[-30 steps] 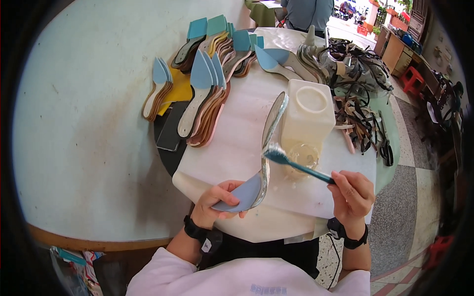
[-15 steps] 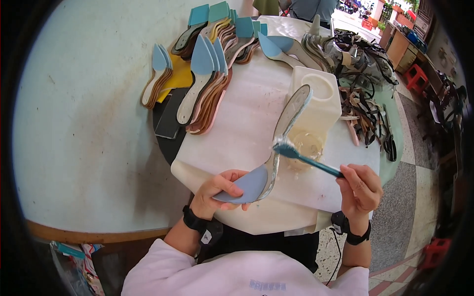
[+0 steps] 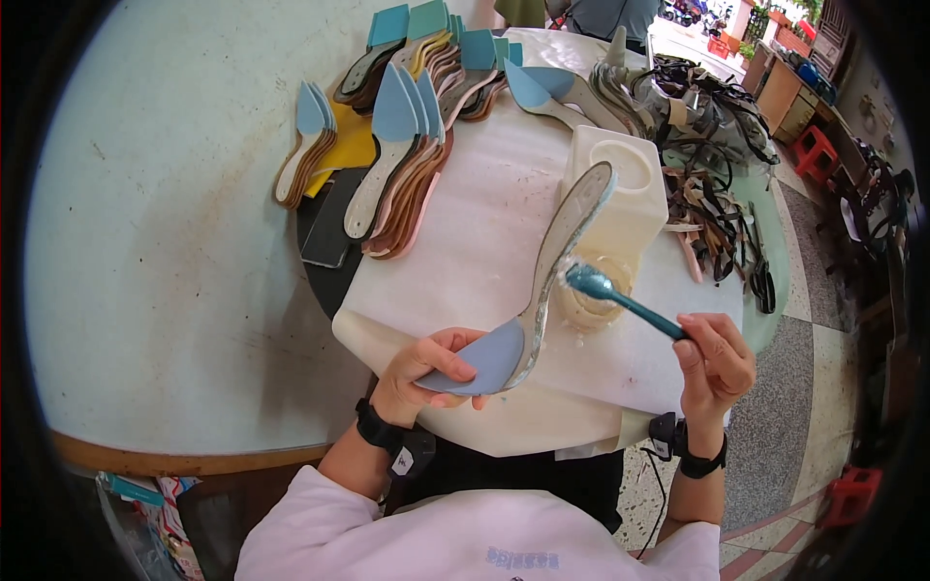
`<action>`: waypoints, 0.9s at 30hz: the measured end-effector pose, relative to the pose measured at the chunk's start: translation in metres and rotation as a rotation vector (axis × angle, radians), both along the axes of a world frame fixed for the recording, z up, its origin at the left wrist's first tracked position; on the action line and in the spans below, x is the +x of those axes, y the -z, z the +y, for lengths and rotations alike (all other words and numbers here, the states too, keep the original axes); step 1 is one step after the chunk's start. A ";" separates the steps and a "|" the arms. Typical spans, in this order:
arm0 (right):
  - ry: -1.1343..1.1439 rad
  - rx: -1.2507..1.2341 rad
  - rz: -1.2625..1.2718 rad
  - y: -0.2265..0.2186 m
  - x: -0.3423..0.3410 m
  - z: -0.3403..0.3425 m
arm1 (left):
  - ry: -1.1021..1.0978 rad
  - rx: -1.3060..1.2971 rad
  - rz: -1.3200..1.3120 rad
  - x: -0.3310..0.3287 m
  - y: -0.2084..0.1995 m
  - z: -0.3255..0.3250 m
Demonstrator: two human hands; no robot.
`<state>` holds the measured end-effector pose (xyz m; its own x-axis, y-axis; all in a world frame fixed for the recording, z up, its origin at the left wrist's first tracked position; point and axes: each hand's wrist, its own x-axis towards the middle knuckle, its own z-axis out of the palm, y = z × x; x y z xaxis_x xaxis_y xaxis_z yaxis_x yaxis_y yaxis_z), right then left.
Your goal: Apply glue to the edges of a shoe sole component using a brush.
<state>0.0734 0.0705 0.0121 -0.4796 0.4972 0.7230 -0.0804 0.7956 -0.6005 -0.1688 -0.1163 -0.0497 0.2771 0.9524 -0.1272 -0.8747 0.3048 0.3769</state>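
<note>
My left hand [image 3: 438, 366] grips a curved shoe insole [image 3: 554, 261] by its blue pointed toe end, thumb on top. The insole's grey heel part rises up and away, and wet whitish stuff shows along its edge. In my right hand [image 3: 715, 363] is a teal brush [image 3: 630, 302], pinched by the handle between thumb and fingers. Its head, smeared with white paste, is just right of the insole's edge, with a small gap. Beneath the brush head, the cut-open white plastic jug [image 3: 651, 208] has a paste-smeared opening.
Stacks of insoles [image 3: 397, 155] with blue tips stand at the back left, near a dark phone-like slab [image 3: 333, 225]. Scraps of straps [image 3: 712, 208] and black-handled scissors [image 3: 762, 281] lie at the right. More insoles [image 3: 562, 92] are behind the jug. A red stool [image 3: 817, 153] stands beyond.
The brush has moved right, off the insole's edge, and its head has turned. My right hand has shifted slightly right. The insole stays nearly still in my left hand.
</note>
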 end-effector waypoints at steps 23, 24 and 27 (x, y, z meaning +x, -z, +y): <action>-0.043 0.229 -0.095 0.008 0.003 -0.002 | -0.044 0.016 0.023 -0.001 0.003 -0.002; -0.076 0.175 -0.099 0.011 0.005 -0.002 | -0.052 0.007 0.022 -0.001 0.004 -0.002; -0.102 0.009 -0.115 0.011 0.010 -0.005 | -0.067 0.027 0.050 -0.001 0.004 -0.002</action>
